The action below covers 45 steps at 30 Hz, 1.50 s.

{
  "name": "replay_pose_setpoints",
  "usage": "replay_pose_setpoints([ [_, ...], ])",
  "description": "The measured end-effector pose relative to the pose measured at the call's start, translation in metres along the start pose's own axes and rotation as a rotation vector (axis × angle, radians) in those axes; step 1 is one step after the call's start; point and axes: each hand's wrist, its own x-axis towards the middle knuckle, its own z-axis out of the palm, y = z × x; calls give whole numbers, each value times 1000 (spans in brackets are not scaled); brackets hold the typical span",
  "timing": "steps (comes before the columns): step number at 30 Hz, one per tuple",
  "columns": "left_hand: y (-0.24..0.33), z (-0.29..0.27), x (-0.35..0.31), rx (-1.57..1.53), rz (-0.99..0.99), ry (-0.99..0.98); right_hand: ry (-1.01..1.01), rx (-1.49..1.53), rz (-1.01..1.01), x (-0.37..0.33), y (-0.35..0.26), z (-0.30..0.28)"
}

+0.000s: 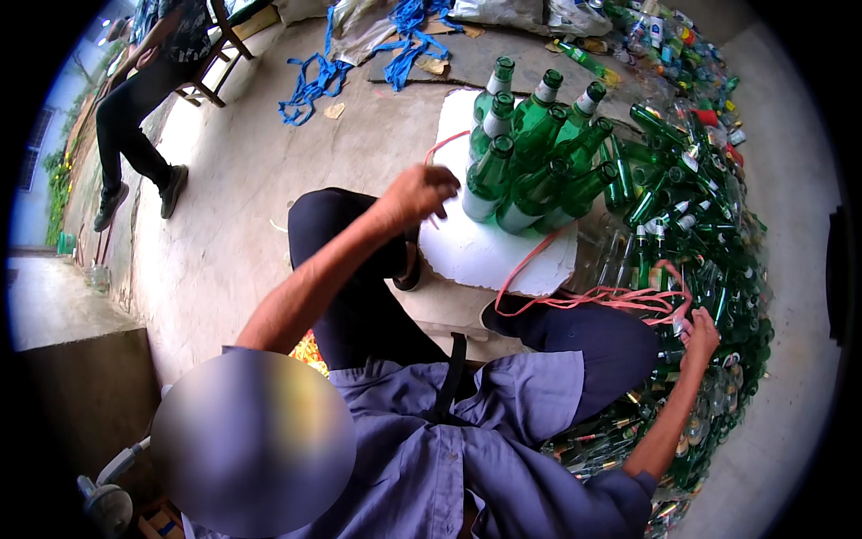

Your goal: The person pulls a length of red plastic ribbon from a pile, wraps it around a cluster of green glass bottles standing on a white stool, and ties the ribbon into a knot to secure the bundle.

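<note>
Green glass bottles [488, 180] stand upright in a tight group on a white board [458, 247] in front of me. My left hand [426, 194] hovers at the group's left side, fingers loosely curved and apart, with nothing seen in it. A pink strap [516, 274] runs beneath the group, showing on both sides of the board, and its loose loops trail over my right knee. At those loops' far right end, my right hand [700, 337] is closed, its fingertips beside the strap and a small pale, shiny piece. What it grips is too small to make out.
A large heap of loose bottles [709, 242] lines my right side and runs along the wall. Blue straps [314, 85] and pale sacks [359, 31] lie at the far side. Another person [135, 117] sits on a wooden chair [223, 49] at far left.
</note>
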Motion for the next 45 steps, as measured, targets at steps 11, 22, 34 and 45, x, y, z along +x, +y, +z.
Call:
replay_pose_setpoints([
  [11,-74,-20,102,274,-175,361,-757,-518,-367,-32,-82,171],
  [22,-125,-10,122,208,-303,504,-521,-623,-449,-49,-47,301],
  [34,-76,-21,124,338,-223,761,-330,-326,-547,-37,-50,289],
  [45,-76,-27,82,-184,-128,741,-256,-56,-404,-33,-43,296],
])
